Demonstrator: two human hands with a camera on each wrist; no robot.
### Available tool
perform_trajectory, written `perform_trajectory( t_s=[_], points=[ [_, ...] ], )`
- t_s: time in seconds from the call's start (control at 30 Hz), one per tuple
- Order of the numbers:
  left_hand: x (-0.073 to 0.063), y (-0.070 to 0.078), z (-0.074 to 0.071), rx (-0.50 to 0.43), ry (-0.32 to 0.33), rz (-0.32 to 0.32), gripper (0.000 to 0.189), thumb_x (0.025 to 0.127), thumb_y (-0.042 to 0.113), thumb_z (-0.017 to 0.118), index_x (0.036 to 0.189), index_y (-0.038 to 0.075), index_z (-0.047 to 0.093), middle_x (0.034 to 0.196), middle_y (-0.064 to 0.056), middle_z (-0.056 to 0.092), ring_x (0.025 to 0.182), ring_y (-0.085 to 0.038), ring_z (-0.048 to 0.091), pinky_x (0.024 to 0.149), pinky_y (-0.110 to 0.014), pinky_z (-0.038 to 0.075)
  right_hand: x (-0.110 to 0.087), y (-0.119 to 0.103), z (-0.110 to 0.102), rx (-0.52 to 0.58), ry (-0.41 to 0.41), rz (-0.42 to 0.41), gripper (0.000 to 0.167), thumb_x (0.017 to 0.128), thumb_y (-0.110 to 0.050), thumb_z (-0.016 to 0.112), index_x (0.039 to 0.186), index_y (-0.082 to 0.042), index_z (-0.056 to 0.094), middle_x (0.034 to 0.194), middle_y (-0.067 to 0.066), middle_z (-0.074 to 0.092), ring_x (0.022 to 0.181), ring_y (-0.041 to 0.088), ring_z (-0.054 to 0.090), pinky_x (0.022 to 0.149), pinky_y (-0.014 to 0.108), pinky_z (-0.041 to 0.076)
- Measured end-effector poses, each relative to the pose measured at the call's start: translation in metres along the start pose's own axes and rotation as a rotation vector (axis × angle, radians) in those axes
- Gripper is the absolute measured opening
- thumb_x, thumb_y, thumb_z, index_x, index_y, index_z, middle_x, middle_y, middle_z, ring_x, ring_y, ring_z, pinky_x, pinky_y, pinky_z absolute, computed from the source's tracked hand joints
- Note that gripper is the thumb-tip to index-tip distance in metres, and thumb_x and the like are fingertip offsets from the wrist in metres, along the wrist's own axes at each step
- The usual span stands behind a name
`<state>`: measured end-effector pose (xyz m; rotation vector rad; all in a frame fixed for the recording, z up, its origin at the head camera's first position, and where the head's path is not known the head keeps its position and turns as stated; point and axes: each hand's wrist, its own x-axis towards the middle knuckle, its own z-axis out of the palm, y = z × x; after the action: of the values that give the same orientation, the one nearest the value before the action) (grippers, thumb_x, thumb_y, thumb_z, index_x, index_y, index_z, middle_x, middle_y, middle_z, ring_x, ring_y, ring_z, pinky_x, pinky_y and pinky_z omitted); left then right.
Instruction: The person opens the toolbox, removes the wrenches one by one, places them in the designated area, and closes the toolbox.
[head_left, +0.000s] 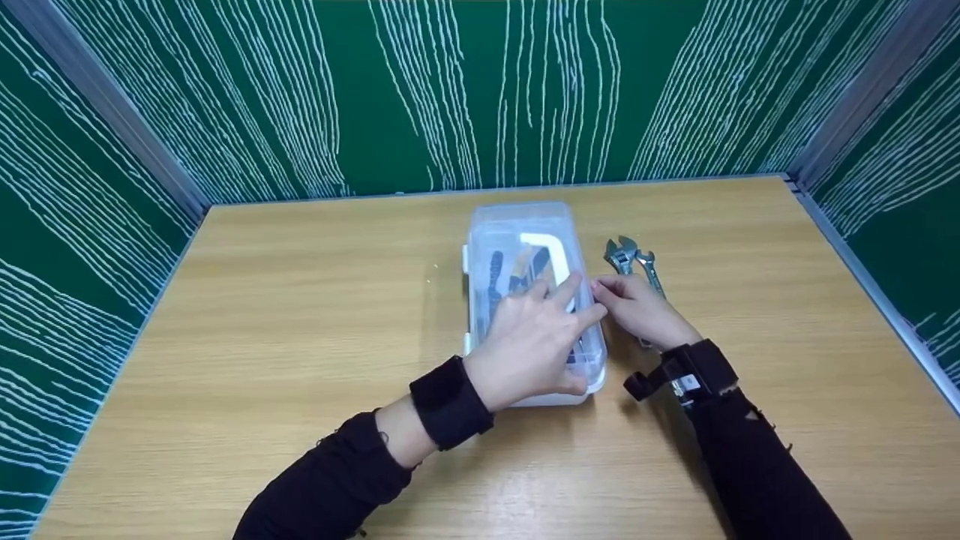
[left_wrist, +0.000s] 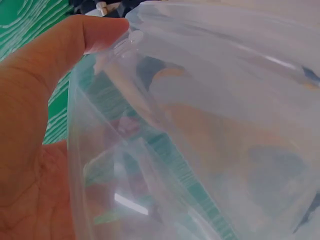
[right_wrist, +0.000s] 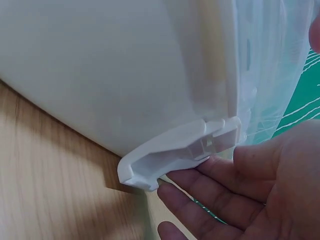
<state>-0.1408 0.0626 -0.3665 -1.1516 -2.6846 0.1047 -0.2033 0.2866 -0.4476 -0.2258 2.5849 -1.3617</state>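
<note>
A clear-lidded plastic toolbox (head_left: 517, 217) stands upright on the table, several tools showing through its lid. My left hand (head_left: 529, 337) rests across the near part of the lid with fingers spread, their tips at its right edge. In the left wrist view the thumb (left_wrist: 95, 32) lies against the edge of the clear plastic. At the box's right side is my right hand (head_left: 637, 304). In the right wrist view a white latch (right_wrist: 175, 150) stands tilted out from the box wall. Several nearly straight fingers (right_wrist: 215, 195) of the right hand touch its underside.
An adjustable wrench (head_left: 621, 253) and a smaller wrench (head_left: 649, 271) lie to the right of the box, partly behind the right hand. The wooden table (head_left: 300, 315) is bounded by green panels (head_left: 487, 90) with white streaks. A white latch (head_left: 466, 259) shows on the box's left side.
</note>
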Motion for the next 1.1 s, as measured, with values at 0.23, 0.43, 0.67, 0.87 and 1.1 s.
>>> perform_trajectory(
  t_s=[0.23, 0.43, 0.67, 0.87, 1.1],
  points=[
    [-0.012, -0.023, -0.004, -0.367, -0.004, -0.048, 0.088, 0.087, 0.069, 0.079, 0.158, 0.024, 0.055, 0.168, -0.017, 0.046, 0.154, -0.04, 0.047, 0.118, -0.061, 0.048, 0.002, 0.004, 0.0, -0.02, -0.011, 0.002, 0.051, 0.116, -0.037, 0.045, 0.149, -0.001, 0.06, 0.148, 0.023, 0.065, 0.144, 0.04, 0.056, 0.125, 0.061, 0.04],
    [-0.021, -0.054, 0.0, -0.538, 0.038, -0.23, 0.077, 0.088, 0.061, 0.082, 0.151, 0.022, 0.062, 0.167, -0.014, 0.048, 0.153, -0.035, 0.048, 0.12, -0.062, 0.046, 0.002, 0.005, -0.001, -0.043, -0.007, -0.002, 0.05, 0.117, -0.038, 0.043, 0.146, -0.001, 0.061, 0.148, 0.024, 0.064, 0.147, 0.043, 0.052, 0.126, 0.064, 0.037],
    [-0.034, -0.077, 0.012, -0.661, 0.061, -0.46, 0.07, 0.092, 0.047, 0.082, 0.152, 0.018, 0.061, 0.169, -0.016, 0.044, 0.154, -0.04, 0.046, 0.117, -0.067, 0.047, 0.002, 0.004, -0.001, -0.042, 0.002, -0.028, 0.042, 0.116, -0.03, 0.046, 0.138, 0.001, 0.064, 0.14, 0.024, 0.067, 0.14, 0.04, 0.058, 0.124, 0.061, 0.041],
    [-0.04, -0.081, 0.016, -0.748, 0.022, -0.524, 0.072, 0.096, 0.049, 0.078, 0.157, 0.017, 0.055, 0.173, -0.016, 0.038, 0.159, -0.039, 0.039, 0.127, -0.064, 0.036, -0.001, 0.0, -0.005, -0.002, -0.008, 0.035, 0.043, 0.115, -0.035, 0.05, 0.142, -0.003, 0.063, 0.14, 0.02, 0.067, 0.133, 0.035, 0.061, 0.112, 0.048, 0.052],
    [-0.036, -0.078, 0.014, -0.804, -0.021, -0.554, 0.074, 0.098, 0.047, 0.077, 0.16, 0.017, 0.051, 0.175, -0.016, 0.033, 0.162, -0.038, 0.033, 0.13, -0.06, 0.032, -0.007, -0.005, -0.017, -0.02, 0.02, 0.081, 0.051, 0.112, -0.048, 0.051, 0.143, -0.01, 0.062, 0.139, 0.015, 0.064, 0.122, 0.029, 0.058, 0.095, 0.033, 0.053]
  ],
)
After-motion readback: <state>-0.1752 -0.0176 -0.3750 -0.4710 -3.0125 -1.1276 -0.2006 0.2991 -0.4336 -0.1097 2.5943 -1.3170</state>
